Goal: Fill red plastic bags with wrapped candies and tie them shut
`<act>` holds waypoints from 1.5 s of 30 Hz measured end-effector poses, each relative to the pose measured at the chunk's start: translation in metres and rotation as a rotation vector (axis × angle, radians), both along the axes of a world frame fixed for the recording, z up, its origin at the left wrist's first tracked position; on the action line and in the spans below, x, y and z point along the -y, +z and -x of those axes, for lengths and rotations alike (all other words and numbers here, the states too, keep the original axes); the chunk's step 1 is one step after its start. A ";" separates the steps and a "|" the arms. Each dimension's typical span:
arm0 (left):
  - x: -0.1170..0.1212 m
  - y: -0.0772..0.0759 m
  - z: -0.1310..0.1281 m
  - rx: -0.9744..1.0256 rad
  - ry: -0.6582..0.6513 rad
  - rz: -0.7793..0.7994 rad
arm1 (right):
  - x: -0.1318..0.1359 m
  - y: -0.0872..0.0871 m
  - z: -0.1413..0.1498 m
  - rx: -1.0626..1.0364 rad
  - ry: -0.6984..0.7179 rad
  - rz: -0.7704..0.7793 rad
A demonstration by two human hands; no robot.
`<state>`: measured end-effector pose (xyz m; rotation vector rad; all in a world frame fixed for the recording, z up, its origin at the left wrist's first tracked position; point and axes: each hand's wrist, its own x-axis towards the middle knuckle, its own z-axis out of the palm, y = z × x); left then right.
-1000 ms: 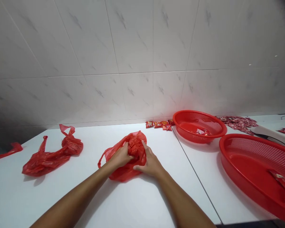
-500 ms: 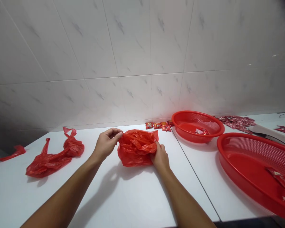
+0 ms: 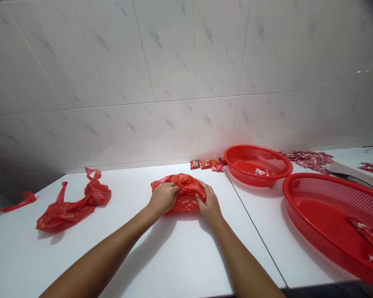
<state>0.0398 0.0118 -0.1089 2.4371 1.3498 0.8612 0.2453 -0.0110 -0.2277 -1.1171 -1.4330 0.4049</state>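
Observation:
A crumpled red plastic bag [image 3: 186,187] lies on the white table [image 3: 161,256] in front of me. My left hand [image 3: 162,198] presses down on its left side with the fingers curled into the plastic. On the bag's right side my right hand [image 3: 209,203] grips the plastic with bent fingers. Both hands hold the bag bunched low against the table top.
Another red plastic bag [image 3: 71,203] lies stretched out at the left, and a red scrap [image 3: 17,202] at the far left edge. Small red packets [image 3: 209,164] line the tiled wall. Two red baskets [image 3: 257,164] [image 3: 335,219] stand at the right, more packets [image 3: 311,159] behind them.
Half a second ago my left hand pinched the bag's top edge, held up and apart. Now it has come down onto the bag, and the bag is squashed flatter between both hands.

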 end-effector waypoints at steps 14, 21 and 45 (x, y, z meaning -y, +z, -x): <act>-0.027 0.115 0.041 1.637 0.169 0.395 | -0.009 0.000 0.001 -0.178 -0.079 0.416; 0.006 0.096 0.030 1.393 0.234 0.368 | -0.002 0.020 0.038 -0.285 0.271 0.330; 0.146 -0.025 -0.037 0.023 -0.393 0.175 | 0.101 0.048 -0.050 -0.245 0.051 0.619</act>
